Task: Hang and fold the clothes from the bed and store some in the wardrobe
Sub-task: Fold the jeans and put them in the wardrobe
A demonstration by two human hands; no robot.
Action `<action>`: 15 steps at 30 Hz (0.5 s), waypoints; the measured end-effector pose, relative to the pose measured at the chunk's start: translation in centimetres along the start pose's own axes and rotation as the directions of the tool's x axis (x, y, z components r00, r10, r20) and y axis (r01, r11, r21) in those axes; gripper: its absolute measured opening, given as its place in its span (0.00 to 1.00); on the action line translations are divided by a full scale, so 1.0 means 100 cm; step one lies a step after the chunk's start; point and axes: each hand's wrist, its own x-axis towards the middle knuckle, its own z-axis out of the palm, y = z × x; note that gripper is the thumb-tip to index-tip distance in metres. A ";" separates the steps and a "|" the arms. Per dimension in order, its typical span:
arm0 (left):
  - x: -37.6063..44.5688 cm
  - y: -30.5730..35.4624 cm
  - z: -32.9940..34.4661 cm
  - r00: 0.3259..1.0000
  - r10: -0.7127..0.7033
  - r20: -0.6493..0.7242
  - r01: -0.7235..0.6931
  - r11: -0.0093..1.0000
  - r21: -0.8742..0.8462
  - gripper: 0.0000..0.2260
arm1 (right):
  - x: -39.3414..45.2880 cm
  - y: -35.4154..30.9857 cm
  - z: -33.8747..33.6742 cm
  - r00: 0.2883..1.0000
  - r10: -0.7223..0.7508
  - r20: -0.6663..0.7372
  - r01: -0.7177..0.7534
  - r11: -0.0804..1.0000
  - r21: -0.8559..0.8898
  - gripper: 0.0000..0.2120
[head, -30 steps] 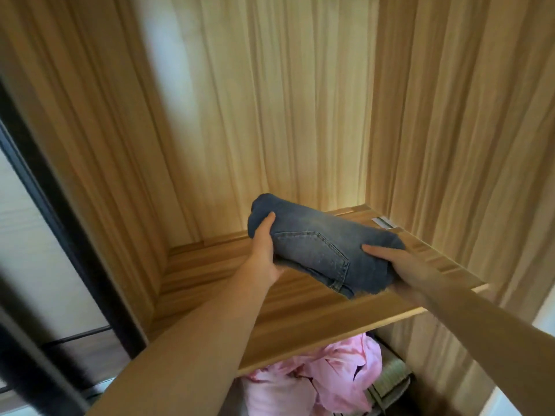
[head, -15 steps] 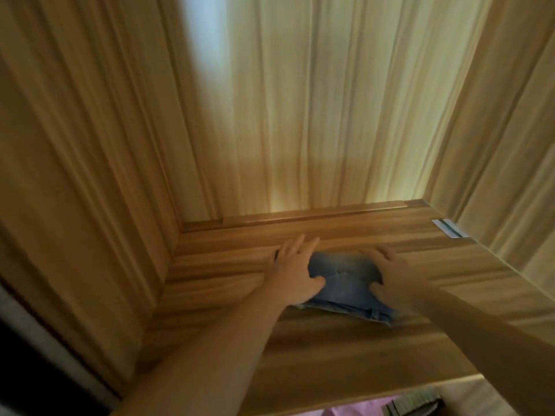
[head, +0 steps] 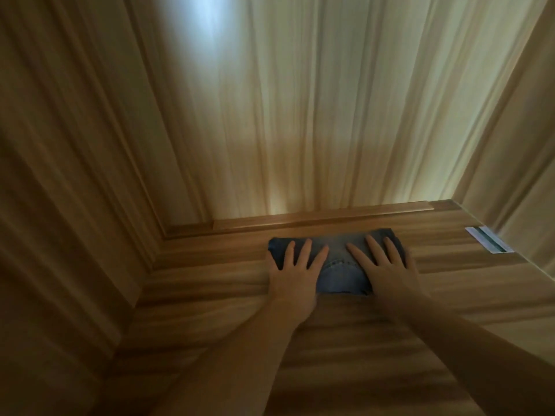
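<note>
A folded pair of blue jeans (head: pixel 341 265) lies flat on the wooden wardrobe shelf (head: pixel 210 310), close to the back wall. My left hand (head: pixel 295 270) lies flat on the left part of the jeans with its fingers spread and straight. On the right part, my right hand (head: pixel 386 267) presses down the same way, fingers straight and pointing at the back wall. Both palms cover the near edge of the denim, and only the strip between and beyond the fingers shows.
Wooden wardrobe walls close the shelf in on the left (head: pixel 75 205), at the back (head: pixel 300 115) and on the right (head: pixel 516 175). A small white and grey label (head: pixel 488 239) sits on the shelf near the right wall. A raised strip (head: pixel 321 219) runs along the shelf's back edge.
The jeans went from being carried above the shelf to lying on it, pushed further back. Both hands opened flat on top. The view moved closer into the wardrobe.
</note>
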 end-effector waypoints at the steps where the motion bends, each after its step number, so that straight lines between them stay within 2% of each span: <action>1: 0.010 -0.004 0.003 1.000 -0.024 -0.016 0.024 1.000 0.004 0.36 | 0.015 -0.001 0.003 1.000 0.003 -0.016 -0.003 1.000 0.003 0.39; 5: 0.048 -0.022 0.007 0.998 -0.060 -0.027 0.060 0.998 -0.011 0.35 | 0.064 -0.005 0.008 0.999 -0.008 -0.047 0.010 0.999 0.030 0.37; 7: 0.059 -0.028 0.003 0.998 -0.053 0.023 0.054 0.998 -0.030 0.37 | 0.075 -0.005 0.007 0.998 -0.009 -0.060 0.010 1.000 0.027 0.36; 12: 0.055 -0.029 -0.011 0.991 -0.024 0.130 0.032 0.998 -0.060 0.40 | 0.066 -0.010 -0.006 1.000 0.019 -0.002 -0.019 0.997 0.078 0.40; 15: 0.039 -0.025 -0.028 0.987 -0.002 0.160 0.007 1.000 -0.029 0.40 | 0.044 -0.009 -0.027 1.000 0.007 0.025 -0.010 0.990 0.138 0.38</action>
